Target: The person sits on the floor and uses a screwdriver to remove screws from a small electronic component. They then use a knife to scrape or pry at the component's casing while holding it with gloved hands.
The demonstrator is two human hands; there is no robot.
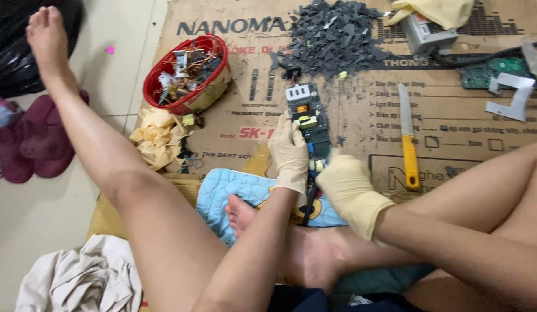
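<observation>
A long narrow circuit board [307, 118] with a white block, an orange coil and other parts lies on the brown cardboard sheet [361, 110] in front of me. My left hand [289, 153], in a cream rubber glove, grips the board's left edge. My right hand [349, 190], also gloved and blurred, is closed at the board's near end; what it holds is hidden. A knife [407, 138] with a yellow handle lies on the cardboard to the right of the board.
A red bowl [159, 75] of pulled-off parts stands at the left, crumpled yellow gloves [157, 136] beside it. A heap of dark grey chips [332, 34] lies behind the board. A grey box [425, 34], a green board [487, 72] and metal brackets [514, 95] lie at the right. My bare legs frame a blue cushion [234, 193].
</observation>
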